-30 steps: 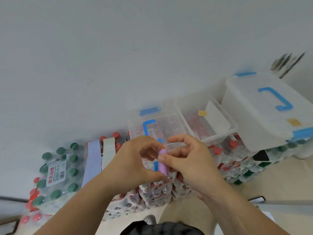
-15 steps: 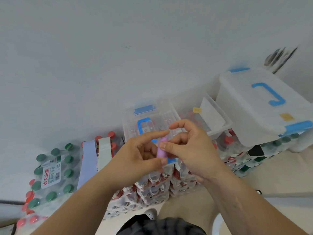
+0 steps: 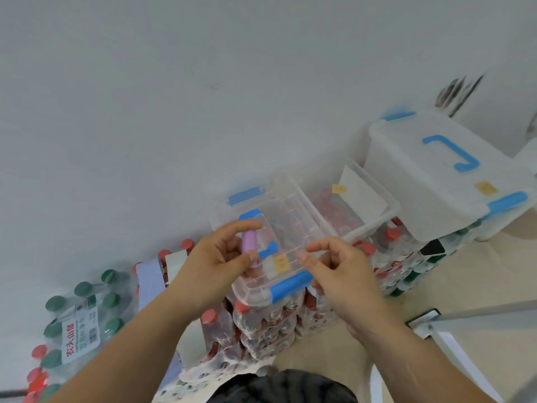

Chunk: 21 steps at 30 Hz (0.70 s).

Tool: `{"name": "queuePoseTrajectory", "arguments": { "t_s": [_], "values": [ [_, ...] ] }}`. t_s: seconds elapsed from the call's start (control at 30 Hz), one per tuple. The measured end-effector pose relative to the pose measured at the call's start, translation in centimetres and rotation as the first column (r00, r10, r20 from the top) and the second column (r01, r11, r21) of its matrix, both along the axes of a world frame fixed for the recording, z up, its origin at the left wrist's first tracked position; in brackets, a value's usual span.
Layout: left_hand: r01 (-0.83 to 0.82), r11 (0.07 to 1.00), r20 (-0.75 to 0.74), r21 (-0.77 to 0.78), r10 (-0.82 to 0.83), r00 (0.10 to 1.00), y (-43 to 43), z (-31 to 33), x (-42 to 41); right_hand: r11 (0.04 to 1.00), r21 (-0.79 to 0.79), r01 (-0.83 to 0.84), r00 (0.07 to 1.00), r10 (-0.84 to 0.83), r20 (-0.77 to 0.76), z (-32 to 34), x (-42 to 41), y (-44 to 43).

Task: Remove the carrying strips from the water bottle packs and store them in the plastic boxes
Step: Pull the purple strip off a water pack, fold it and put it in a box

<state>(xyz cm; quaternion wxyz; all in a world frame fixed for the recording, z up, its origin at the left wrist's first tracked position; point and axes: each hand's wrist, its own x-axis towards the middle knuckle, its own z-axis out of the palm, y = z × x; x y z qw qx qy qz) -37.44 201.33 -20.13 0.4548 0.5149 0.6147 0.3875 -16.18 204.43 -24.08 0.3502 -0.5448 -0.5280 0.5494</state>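
My left hand (image 3: pixel 220 258) pinches one rolled purple strip (image 3: pixel 249 240) above the closed clear box (image 3: pixel 290 226), my right hand (image 3: pixel 343 271) is loosely curled and empty, so storing remains, and attached strips (image 3: pixel 148 276) on the left packs (image 3: pixel 84 315) await removal.

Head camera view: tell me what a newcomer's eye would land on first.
First, the two hands at centre: the left hand pinches a rolled purple strip, the right hand hovers empty beside it, both over a clear lidded box with blue latches. Then the shrink-wrapped bottle packs under the boxes, red caps below and green caps at lower left.
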Motion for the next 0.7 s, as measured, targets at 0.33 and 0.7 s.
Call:
{"name": "queuePoseTrajectory", "arguments": {
  "t_s": [0.33,0.7],
  "values": [
    [0.365,0.929,-0.256,0.058,-0.339,0.905,2.7,-1.5,-4.0,0.97,0.046,0.24,0.948,-0.244,0.205,-3.7,-3.7,-3.8],
    [0.587,0.786,-0.406,0.195,-0.481,0.777,3.4,-3.9,-5.2,0.874,0.026,0.485,0.862,-0.483,0.153,-4.3,-7.2,-5.2]
  ]
}}
